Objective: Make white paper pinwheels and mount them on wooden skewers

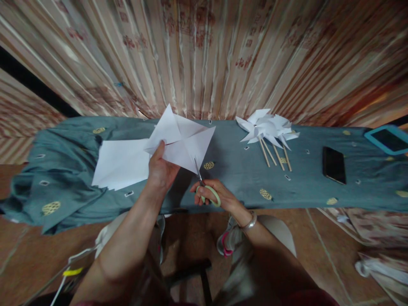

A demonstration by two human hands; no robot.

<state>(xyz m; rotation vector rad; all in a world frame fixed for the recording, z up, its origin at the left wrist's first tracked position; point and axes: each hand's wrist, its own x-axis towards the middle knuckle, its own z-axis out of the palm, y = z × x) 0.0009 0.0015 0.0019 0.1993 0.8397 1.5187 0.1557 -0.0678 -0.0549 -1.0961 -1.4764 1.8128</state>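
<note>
Evidently the left hand (pixel 161 168) is pinching creased paper (pixel 181 138) above the table (pixel 242 178) so scissors (pixel 205 187) gripped by the right hand (pixel 218 196) are reaching its corner.

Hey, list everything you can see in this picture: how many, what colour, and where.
creased white paper sheet: one, white, held above the table's near edge
pale-green-handled metal scissors: one, blades at the sheet's lower corner
loose white paper sheets: small stack, white, on the cloth at left
white paper pinwheels on wooden sticks: several, count unclear, centre-right
black rectangular phone: one, right of the pinwheels
blue-framed tablet: one, far right
teal patterned cloth: one, yellow motifs, covering the table
striped pinkish curtain: behind the table
silver bracelet: one, right wrist
left hand: fingers pinch the sheet
right hand: fingers in the scissors' handles
</note>
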